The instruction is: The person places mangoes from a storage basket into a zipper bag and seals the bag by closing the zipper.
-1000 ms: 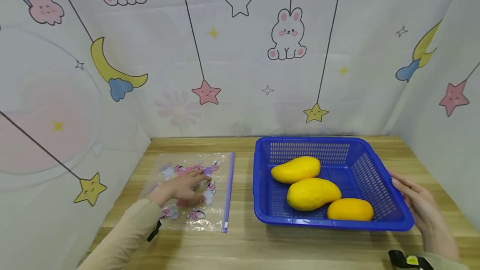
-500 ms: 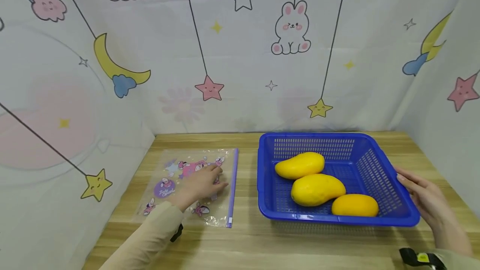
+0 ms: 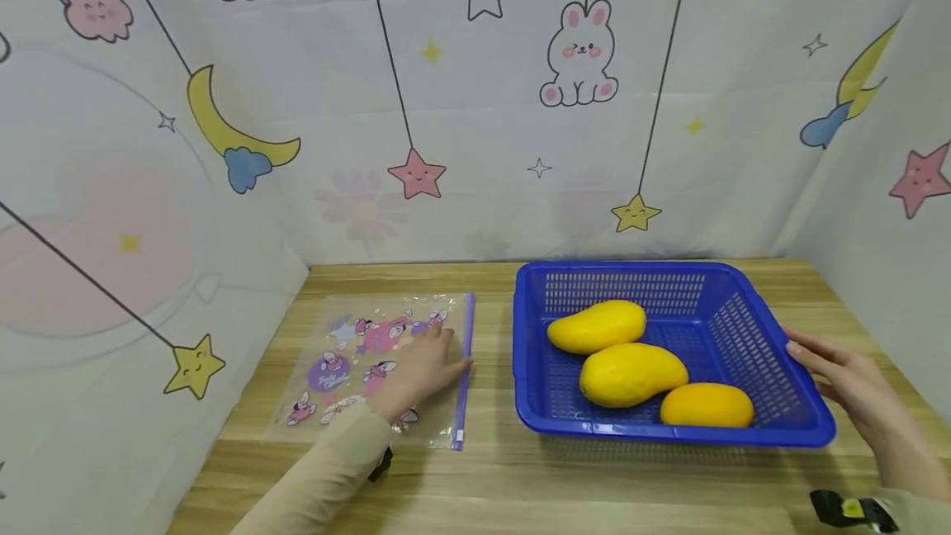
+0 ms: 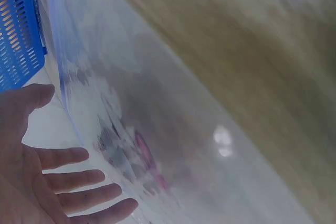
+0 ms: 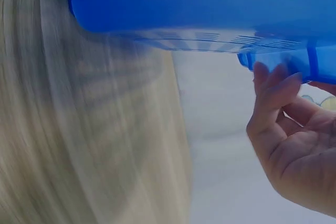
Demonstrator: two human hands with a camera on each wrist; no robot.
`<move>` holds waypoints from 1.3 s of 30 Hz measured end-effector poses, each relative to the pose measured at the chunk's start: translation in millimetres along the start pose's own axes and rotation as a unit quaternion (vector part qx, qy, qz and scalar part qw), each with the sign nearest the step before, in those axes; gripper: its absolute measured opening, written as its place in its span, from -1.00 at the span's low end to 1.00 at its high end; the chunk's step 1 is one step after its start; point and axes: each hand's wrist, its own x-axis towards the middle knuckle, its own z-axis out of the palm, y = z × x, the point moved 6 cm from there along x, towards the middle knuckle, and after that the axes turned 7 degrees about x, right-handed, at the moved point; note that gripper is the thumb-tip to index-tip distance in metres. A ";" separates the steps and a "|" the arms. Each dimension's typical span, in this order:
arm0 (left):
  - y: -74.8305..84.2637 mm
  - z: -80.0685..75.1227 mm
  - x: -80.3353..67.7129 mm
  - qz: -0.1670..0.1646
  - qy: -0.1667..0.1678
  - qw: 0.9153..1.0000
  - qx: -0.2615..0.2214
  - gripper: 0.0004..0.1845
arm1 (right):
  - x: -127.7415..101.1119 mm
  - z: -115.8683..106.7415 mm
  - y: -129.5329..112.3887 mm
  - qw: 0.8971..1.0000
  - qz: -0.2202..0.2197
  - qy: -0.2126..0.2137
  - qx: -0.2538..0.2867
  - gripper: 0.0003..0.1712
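On the left of the wooden desk (image 3: 490,485) I see the clear plastic zip bag printed with pink and purple cartoon figures (image 3: 357,357) lying flat, its purple zip strip (image 3: 466,370) running along the edge that faces the basket. My left hand (image 3: 423,366) lies on the bag with fingers spread and straight, the tips near that strip; the left wrist view shows the same open palm (image 4: 37,177) over the film. I judge the bag light, limp and slick, likely to slide on the wood, so the stiffer zip edge looks like the best place to pinch it. To the right stands the blue perforated plastic basket (image 3: 773,353), holding three yellow mangoes (image 3: 631,374) in a row. It looks rigid, and with the fruit in it I expect some weight and rolling if tilted. My right hand (image 3: 847,378) touches its right rim with relaxed, extended fingers (image 5: 273,85), not curled round it; that rim seems the firm place to hold.
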 end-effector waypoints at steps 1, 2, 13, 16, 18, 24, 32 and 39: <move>2.0 -0.2 -0.1 -0.004 -0.001 1.000 0.002 -0.29 | -0.1 -0.5 -1.9 0.999 0.001 0.000 -0.032 -0.23; 3.9 -0.1 0.4 -0.006 -0.002 1.000 0.005 -0.29 | -0.4 -1.0 -4.0 0.998 0.002 -0.002 -0.059 -0.16; 15.5 0.7 2.1 -0.022 0.011 0.999 0.044 -0.48 | -9.5 2.5 -26.5 0.979 0.021 -0.023 -0.201 -0.11; 14.9 1.9 1.5 -0.034 0.008 0.998 0.045 -0.48 | -10.3 4.6 -34.0 0.974 0.015 -0.027 -0.224 -0.12; 14.9 2.2 1.3 -0.036 0.010 0.998 0.046 -0.49 | -11.1 5.8 -39.4 0.971 0.009 -0.030 -0.237 -0.13; 16.8 2.2 3.7 -0.037 0.016 0.998 0.042 -0.54 | -14.6 7.8 -50.2 0.962 0.001 -0.038 -0.269 -0.13; 17.6 0.9 4.4 -0.038 0.002 0.999 0.012 -0.69 | -17.2 10.5 -64.0 0.947 -0.005 -0.057 -0.316 -0.12; 17.6 -1.6 3.6 -0.042 0.000 0.999 0.014 -0.72 | -20.3 16.2 -80.1 0.935 -0.026 -0.062 -0.349 -0.14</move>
